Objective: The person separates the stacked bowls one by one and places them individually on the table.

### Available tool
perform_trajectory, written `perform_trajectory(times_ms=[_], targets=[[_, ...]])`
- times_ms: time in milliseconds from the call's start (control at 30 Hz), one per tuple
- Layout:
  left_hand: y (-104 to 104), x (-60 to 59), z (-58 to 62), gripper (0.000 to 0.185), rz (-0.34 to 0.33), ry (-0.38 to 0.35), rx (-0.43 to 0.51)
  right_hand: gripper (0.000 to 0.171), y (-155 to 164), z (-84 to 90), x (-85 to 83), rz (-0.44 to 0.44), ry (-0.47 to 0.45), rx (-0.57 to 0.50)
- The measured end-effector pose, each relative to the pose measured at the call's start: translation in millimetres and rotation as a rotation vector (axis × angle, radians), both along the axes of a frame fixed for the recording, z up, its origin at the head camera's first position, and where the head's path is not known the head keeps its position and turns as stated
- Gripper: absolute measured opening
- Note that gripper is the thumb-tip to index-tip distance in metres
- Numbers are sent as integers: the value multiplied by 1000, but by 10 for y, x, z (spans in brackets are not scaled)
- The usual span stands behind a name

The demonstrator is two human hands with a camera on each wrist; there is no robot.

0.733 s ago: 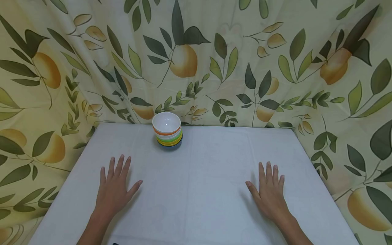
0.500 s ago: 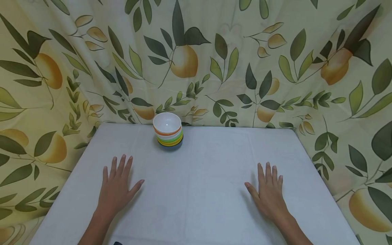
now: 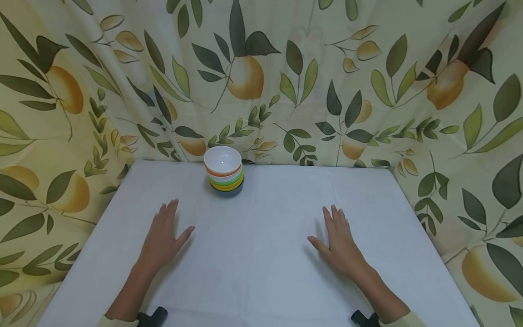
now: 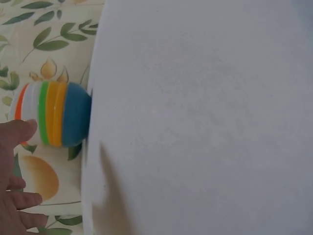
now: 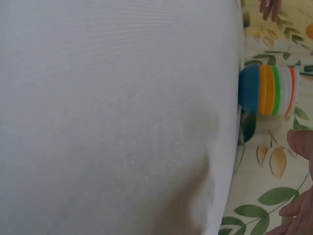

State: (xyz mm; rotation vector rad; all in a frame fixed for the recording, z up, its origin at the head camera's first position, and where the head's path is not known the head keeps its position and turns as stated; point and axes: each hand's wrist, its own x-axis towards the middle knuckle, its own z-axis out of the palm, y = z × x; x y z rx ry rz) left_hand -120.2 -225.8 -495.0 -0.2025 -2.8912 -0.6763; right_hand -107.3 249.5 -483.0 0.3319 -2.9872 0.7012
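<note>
White tablecloth [image 5: 112, 112], stacked coloured bowls [image 5: 270, 90] at its edge, fingertips [image 5: 303, 143] nearby

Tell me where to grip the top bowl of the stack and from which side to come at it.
Grip the top bowl at its rim, coming from above. It sits upright and open, nested in the stack, so only its rim and upper wall stand free. The left hand looks nearer; thumb inside, fingers outside should probably lift it clear.

Both hands [image 3: 165, 236] [image 3: 339, 240] open, fingers straight, palms down.
</note>
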Motion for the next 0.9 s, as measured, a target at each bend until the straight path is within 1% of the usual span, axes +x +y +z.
perform_trajectory(times_ms=[133, 233, 367, 500, 633, 767, 900], targets=[[63, -103, 5, 91, 12, -34, 64, 98, -133, 48, -127, 28, 7, -5], [147, -209, 21, 94, 15, -70, 145, 102, -242, 77, -239, 51, 23, -9], [257, -354, 26, 98, -3, -96, 247, 106, -390, 118, -362, 95, 36, -31], [344, -494, 18, 101, -18, -90, 315, 109, -529, 177, -447, 123, 26, -51], [420, -666, 29, 103, -4, -74, 389, 111, -697, 245, -569, 141, 19, -77], [471, -837, 22, 107, 16, -78, 446, 113, -867, 260, -738, 163, 3, -97], [532, -1000, -19, 110, 10, -89, 494, 116, -1030, 254, -930, 195, -15, -132]])
